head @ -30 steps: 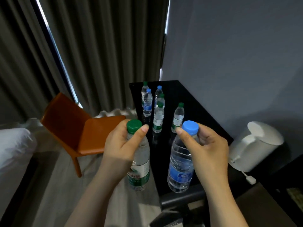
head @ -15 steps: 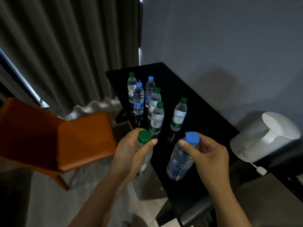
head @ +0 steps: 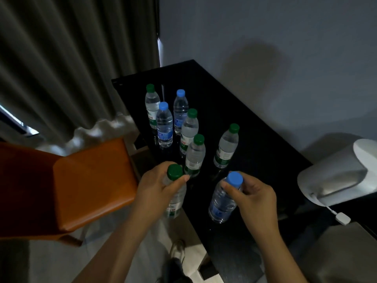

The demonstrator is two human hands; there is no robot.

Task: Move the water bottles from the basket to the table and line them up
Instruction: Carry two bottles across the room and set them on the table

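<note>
My left hand [head: 157,188] gripping green-capped bottle [head: 175,198] by the neck, my right hand [head: 253,196] gripping blue-capped bottle [head: 223,203], six bottles [head: 194,155] on black table [head: 255,139] at 12 o'clock.

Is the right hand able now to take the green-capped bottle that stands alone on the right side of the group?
Probably not yet: the right hand grips a blue-capped bottle near its cap. The way to the lone green-capped bottle looks free, with only bare table between.

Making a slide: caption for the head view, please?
Left hand holds a green-capped bottle, right hand a blue-capped bottle, beside six bottles standing on the black table.
</note>
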